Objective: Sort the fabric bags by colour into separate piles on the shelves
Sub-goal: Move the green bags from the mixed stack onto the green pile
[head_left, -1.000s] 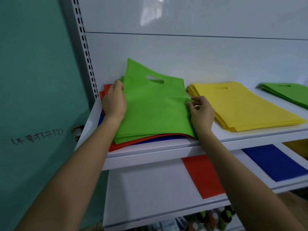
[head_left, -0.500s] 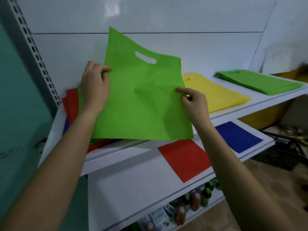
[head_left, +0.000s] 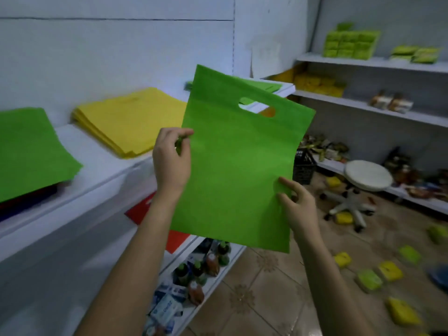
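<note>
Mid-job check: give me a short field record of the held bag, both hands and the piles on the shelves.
held item: green bag, in the air off the shelves
left hand: pinches its left edge
right hand: pinches its lower right edge
upper shelf: mixed stack with green on top, yellow pile, green pile partly hidden
lower shelf: red bag

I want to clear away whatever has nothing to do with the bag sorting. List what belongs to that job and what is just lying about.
Belongs to the job:
- green bag, pinched by left hand and right hand
- yellow pile
- far green pile
- mixed pile, green on top
- red bag, lower shelf

Just lying about:
- stool
- black crate
- bottles, bottom shelf
- packets, on the floor
</note>
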The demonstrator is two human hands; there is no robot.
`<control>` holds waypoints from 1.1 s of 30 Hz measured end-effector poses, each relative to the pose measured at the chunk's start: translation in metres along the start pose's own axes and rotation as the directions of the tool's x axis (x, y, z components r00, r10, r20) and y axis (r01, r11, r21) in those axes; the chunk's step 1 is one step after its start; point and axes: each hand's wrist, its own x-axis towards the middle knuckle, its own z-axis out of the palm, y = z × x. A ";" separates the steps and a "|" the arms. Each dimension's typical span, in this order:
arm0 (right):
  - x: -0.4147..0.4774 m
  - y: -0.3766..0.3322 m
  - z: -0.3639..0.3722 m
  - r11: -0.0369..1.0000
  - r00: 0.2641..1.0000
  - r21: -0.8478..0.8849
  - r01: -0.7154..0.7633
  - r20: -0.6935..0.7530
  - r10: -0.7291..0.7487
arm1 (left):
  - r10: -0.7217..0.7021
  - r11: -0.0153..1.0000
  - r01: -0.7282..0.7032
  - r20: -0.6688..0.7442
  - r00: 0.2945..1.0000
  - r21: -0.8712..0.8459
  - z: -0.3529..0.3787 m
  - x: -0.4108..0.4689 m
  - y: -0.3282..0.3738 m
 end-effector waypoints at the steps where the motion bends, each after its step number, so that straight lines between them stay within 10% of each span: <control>1: 0.007 0.011 -0.018 1.000 1.000 -0.019 -0.006 -0.021 0.006 | -0.025 1.000 0.025 0.023 0.999 -0.013 0.022 -0.009 0.006; 14: 0.083 0.097 -0.184 0.967 0.983 -0.234 -0.105 -0.175 0.064 | -0.146 0.976 0.188 0.313 0.938 -0.110 0.239 -0.079 0.073; 33: 0.334 0.069 -0.170 0.935 0.959 -0.327 0.137 -0.194 -0.209 | -0.061 0.993 0.088 0.309 0.949 -0.075 0.409 0.092 0.036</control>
